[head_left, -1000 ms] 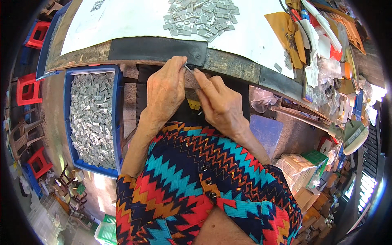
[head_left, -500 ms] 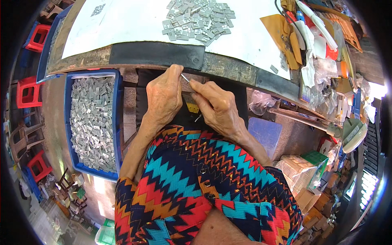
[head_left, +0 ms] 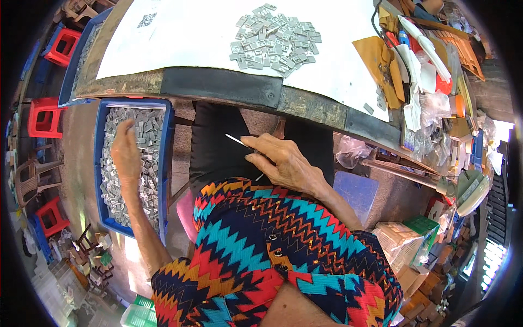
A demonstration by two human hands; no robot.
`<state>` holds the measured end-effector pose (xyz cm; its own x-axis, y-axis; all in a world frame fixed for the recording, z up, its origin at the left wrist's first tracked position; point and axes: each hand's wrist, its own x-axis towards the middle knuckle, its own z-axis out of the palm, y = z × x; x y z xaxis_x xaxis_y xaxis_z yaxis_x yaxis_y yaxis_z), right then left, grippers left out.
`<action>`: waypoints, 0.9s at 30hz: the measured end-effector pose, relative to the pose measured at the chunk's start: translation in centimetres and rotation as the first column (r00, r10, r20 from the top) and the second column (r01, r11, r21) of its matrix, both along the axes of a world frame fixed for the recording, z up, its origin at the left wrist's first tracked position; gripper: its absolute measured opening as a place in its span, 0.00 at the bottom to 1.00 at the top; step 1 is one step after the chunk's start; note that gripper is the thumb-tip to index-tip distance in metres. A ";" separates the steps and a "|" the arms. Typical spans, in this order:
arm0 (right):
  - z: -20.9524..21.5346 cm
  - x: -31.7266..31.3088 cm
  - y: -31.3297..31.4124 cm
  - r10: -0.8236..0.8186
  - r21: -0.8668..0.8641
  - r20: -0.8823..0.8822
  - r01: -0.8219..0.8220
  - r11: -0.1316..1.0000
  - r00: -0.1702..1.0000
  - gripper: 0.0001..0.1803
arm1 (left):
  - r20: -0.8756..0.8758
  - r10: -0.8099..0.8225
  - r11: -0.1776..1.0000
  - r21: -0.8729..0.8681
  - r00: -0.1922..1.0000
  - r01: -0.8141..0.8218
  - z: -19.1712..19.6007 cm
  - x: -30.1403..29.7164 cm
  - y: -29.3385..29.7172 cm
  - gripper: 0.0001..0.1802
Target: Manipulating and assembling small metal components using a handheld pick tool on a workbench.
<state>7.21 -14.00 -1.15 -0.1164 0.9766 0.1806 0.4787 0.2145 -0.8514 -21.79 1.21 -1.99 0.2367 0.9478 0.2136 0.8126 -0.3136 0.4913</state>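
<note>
My left hand (head_left: 126,152) hangs over a blue crate (head_left: 170,133) on my left, packed with small flat grey pieces (head_left: 147,174). Its fingers are drawn together and slightly blurred, so whether a piece is in them cannot be made out. Above my dark-trousered lap, my right hand (head_left: 280,155) pinches a thin pale stick-like tool (head_left: 234,139) between thumb and fingers. The tool's tip points up and left. Below that hand a short pale sliver (head_left: 259,177) shows, too small to name. A heap of similar grey pieces (head_left: 275,43) lies on the white-covered tabletop ahead.
The worktable's dark front edge (head_left: 218,84) runs just beyond my knees. Bags, brown paper and tools (head_left: 419,71) crowd its right end, with two loose grey pieces (head_left: 369,108) nearby. Red stools (head_left: 46,117) stand at far left. A lamp (head_left: 471,188) sticks out on the right.
My left hand has left the right hand and swung left over the blue crate. The right hand keeps the thin tool and has dropped slightly lower. The view has shifted a little.
</note>
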 end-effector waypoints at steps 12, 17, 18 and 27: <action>-1.1 0.3 -0.9 0.029 -0.136 0.023 -0.026 0.990 0.999 0.15 | 0.039 0.064 0.984 0.161 0.997 -0.070 -2.1 1.8 1.2 0.07; -1.6 0.9 -0.9 0.027 -0.162 0.037 -0.021 0.987 0.999 0.16 | 0.135 -0.316 0.894 0.374 0.939 0.247 2.2 13.9 0.6 0.03; -1.8 0.9 -0.9 0.024 -0.162 0.037 -0.018 0.987 0.999 0.16 | 0.102 -0.330 0.892 0.358 0.939 0.275 2.1 15.5 0.7 0.03; -2.7 1.5 -1.0 0.063 -0.231 -0.034 -0.069 0.971 0.997 0.17 | -0.336 -0.187 0.918 0.275 0.923 0.286 0.9 21.2 1.4 0.17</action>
